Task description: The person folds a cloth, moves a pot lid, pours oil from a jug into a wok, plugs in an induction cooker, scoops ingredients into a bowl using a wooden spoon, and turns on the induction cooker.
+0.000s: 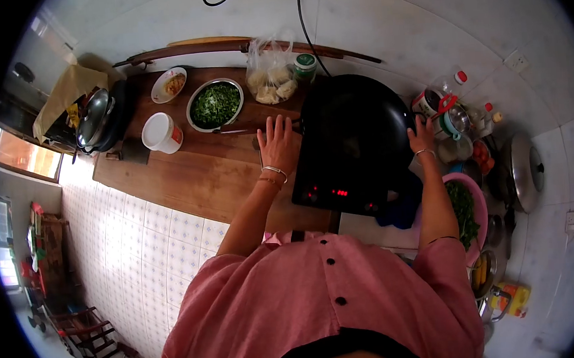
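Observation:
A black wok [356,124] sits on a black induction cooker [314,192] with red lit digits. My left hand [276,143] is left of the wok, fingers spread, over the wok's long handle [237,130]; whether it touches the handle is unclear. At the wok's right edge is my right hand [422,136], its fingers apart and seemingly empty, close to a container with a red-handled utensil [447,104]. Chopped greens fill a metal bowl [195,122] to the left. Nearby are a bag of pale dough-like pieces [268,80] and a green-lidded jar [304,66].
A white lidded tub [162,133], a small bowl [159,89] and a lidded pot [96,119] stand on the wooden counter [187,176]. On the right are a pink basin [481,215] of greens, bottles [452,82] and a large lid [523,172]. A cable [301,18] hangs behind the wok.

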A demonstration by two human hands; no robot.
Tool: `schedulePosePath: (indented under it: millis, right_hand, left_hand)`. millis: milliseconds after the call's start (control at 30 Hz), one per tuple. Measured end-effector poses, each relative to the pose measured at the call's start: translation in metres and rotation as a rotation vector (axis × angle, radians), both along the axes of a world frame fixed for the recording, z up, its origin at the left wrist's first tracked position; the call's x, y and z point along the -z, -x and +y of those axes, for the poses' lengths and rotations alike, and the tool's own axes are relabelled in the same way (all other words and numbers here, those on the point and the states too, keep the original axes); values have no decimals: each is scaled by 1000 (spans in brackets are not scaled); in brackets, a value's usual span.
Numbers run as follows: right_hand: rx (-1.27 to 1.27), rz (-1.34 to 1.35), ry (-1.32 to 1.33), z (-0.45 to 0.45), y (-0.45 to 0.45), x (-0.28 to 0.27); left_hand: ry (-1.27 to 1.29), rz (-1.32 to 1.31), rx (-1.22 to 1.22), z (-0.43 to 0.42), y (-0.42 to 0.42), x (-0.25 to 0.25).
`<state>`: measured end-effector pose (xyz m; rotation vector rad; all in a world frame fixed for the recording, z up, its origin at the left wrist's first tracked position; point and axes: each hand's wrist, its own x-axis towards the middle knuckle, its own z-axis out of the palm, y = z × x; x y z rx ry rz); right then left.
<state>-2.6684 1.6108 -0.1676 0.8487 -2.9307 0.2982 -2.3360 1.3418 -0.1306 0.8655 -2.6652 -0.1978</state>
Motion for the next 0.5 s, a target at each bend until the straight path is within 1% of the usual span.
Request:
schedulePosePath:
  millis: [167,267,400,500]
  right_hand:
    - [2,-19,39,-5,4,0]
    - [-14,-7,67,-3,12,10]
    - [-6,-2,68,-3,5,7]
    - [20,-34,21,-2,-2,-1]
  left_hand:
    - [-32,-12,-5,3,-9,0]
    - [-33,4,5,4,-15,1]
    - [-17,53,21,4,-18,4]
    - [-33,51,26,4,-20,2]
